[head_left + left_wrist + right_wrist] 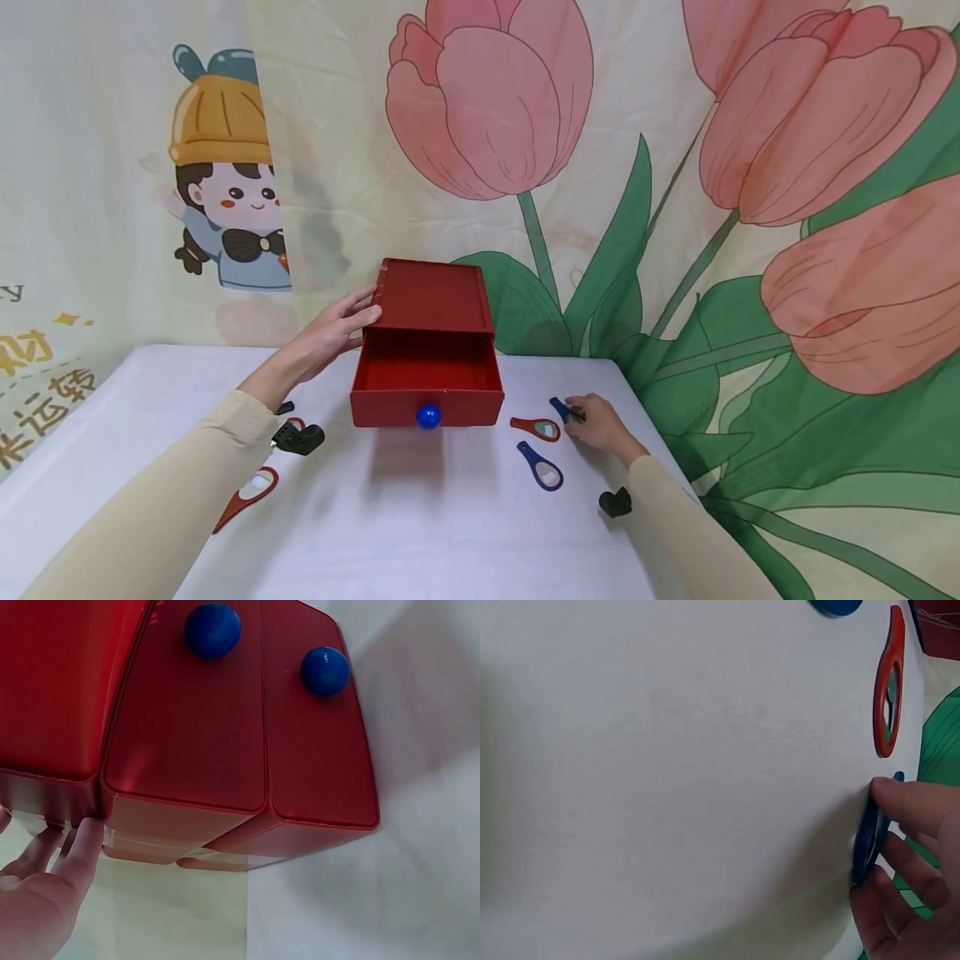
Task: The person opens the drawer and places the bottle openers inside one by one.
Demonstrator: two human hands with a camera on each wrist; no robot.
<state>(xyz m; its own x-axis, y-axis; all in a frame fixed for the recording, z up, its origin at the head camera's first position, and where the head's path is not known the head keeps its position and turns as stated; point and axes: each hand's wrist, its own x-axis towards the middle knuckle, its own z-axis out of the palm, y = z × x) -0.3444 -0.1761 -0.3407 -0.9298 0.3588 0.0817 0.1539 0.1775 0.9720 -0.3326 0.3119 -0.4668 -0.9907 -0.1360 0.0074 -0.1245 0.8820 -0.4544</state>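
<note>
A red drawer cabinet (435, 292) stands near the table's back edge, its top drawer (390, 408) pulled out and showing a bare inside. Two lower drawer fronts (187, 727) with blue knobs appear in the left wrist view. My left hand (333, 325) rests against the cabinet's left side, fingers fairly straight. To the right, my right hand (600, 425) pinches a blue bottle opener (870, 832) between thumb and fingers, close over the table. Beside it lie a red bottle opener (536, 428) and another blue bottle opener (542, 467).
On the left, near my sleeve, are a black object (300, 439) and another red opener (251, 496), partly covered by the sleeve. A small black heart-shaped piece (615, 502) lies by my right forearm. A printed tulip curtain (487, 108) hangs behind the white table (427, 542).
</note>
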